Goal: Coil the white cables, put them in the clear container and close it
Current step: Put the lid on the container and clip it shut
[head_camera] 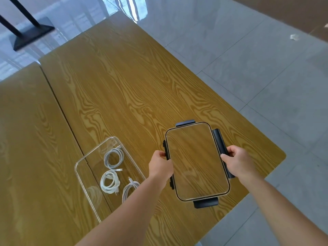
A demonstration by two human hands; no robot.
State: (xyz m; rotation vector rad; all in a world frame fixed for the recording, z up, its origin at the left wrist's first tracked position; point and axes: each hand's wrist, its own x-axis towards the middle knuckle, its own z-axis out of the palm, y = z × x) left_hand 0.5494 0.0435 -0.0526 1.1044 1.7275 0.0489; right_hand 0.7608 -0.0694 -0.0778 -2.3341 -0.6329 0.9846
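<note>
A clear rectangular container (83, 161) stands open on the wooden table at lower left. Three coiled white cables lie inside it: one at the far end (113, 158), one in the middle (109, 182), one nearer me (129, 189), partly hidden by my left forearm. To its right I hold the clear lid (197, 162) with dark blue clips, flat and just above the table. My left hand (160, 166) grips the lid's left edge. My right hand (237, 161) grips its right edge over the long clip.
The wooden table (124, 89) has a seam running from the far left toward the container. Its right edge and rounded corner lie just beyond the lid, with grey tiled floor (257, 77) past it. A black stand base (30, 34) sits on the floor at far left.
</note>
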